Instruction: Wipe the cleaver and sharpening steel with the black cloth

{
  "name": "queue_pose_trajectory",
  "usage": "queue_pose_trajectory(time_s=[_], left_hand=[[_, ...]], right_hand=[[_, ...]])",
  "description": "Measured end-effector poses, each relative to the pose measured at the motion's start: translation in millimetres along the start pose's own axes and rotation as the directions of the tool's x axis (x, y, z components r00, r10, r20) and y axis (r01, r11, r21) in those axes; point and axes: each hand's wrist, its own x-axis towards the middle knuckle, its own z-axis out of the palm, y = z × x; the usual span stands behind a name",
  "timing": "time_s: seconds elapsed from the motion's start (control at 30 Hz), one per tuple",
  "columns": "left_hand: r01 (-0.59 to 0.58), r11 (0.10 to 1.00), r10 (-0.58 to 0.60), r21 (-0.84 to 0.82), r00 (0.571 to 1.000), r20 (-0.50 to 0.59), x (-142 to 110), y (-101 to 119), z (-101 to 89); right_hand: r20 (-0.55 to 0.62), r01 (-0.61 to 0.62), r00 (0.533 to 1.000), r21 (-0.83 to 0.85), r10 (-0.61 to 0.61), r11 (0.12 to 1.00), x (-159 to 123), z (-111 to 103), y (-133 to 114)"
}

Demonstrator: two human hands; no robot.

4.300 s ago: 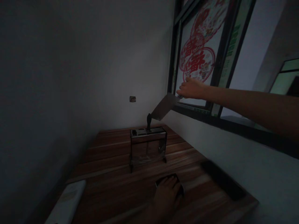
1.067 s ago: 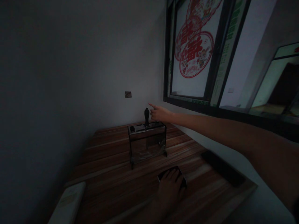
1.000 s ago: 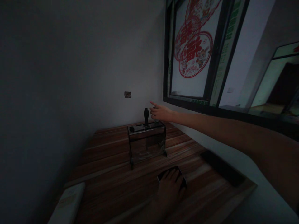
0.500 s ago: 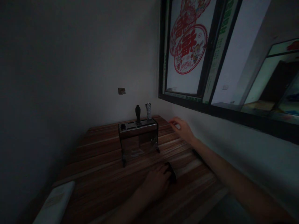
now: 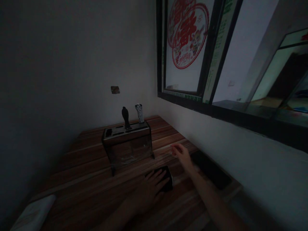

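My left hand (image 5: 151,187) lies with its fingers spread over a small flat black object (image 5: 168,179) on the wooden table; what kind of thing it is cannot be told in this dim light. To the right and a little farther off, my right hand (image 5: 181,154) hovers over the table, thumb and fingertips pinched together. Anything between those fingertips is too small to make out. Beyond both hands stands a knife rack (image 5: 127,136) with a slotted top and a see-through front. A black handle (image 5: 125,117) and a crumpled silvery wrapped piece (image 5: 139,113) stick up from it.
A long dark flat panel (image 5: 211,170) lies on the table (image 5: 79,166) along the right wall. At the near left corner is a pale flat packet (image 5: 36,211). A dark-framed window (image 5: 187,98) with red round stickers rises above the right side.
My right hand has come down and nearer, still pinched. My left hand has flattened out over the black object. The view has shifted, with the rack appearing farther left.
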Motion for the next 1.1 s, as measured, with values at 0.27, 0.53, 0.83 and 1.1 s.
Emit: queue_pose_trajectory(time_s=[0.27,0.53,0.83,1.1], left_hand=[[0.024,1.0,-0.023,0.012,0.999,-0.023,48.6,10.7,14.8],[0.032,0.999,-0.03,0.024,0.996,-0.085,86.3,17.4,23.2],[0.055,0.998,-0.053,0.03,0.995,-0.086,81.2,18.4,24.1],[0.074,0.997,-0.073,0.001,0.985,-0.158,87.0,21.5,19.7]], right_hand=[[-0.05,0.031,0.998,-0.012,-0.031,0.999,0.6,-8.1,-14.0],[-0.044,-0.001,0.999,0.001,0.001,1.0,2.0,-8.7,-7.8],[0.028,0.02,0.999,-0.078,-0.018,0.997,2.3,-3.7,-0.1],[0.02,0.043,0.999,-0.111,-0.041,0.993,2.4,-4.9,4.5]])
